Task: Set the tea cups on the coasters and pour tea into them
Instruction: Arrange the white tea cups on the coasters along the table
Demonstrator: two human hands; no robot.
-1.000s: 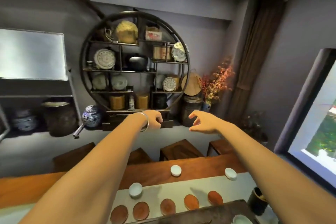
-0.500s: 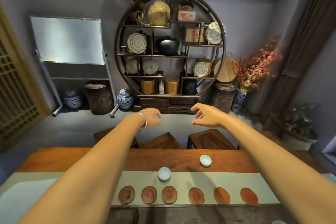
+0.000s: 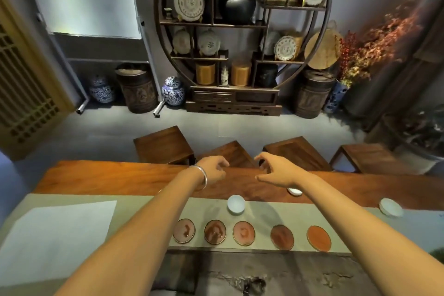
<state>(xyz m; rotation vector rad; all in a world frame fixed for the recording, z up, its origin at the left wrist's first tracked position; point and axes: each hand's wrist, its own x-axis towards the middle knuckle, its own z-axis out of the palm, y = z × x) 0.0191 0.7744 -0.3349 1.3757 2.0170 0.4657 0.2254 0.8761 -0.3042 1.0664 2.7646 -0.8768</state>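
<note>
Both hands — left hand [image 3: 214,170], right hand [image 3: 276,170] — outstretched, fingers [image 3: 260,156] curled, empty.

We are looking at two bare forearms with no sleeves showing anywhere along them — nothing is covering either arm from the lower edge of the view up to the wrists. The left hand [image 3: 213,170] is wearing no rings that we are able to make out, but a plain silver bangle [image 3: 203,179] is circling its wrist — smooth, thin and rounded, catching the light. The right hand [image 3: 276,170] and its wrist are wearing nothing at all.
</note>
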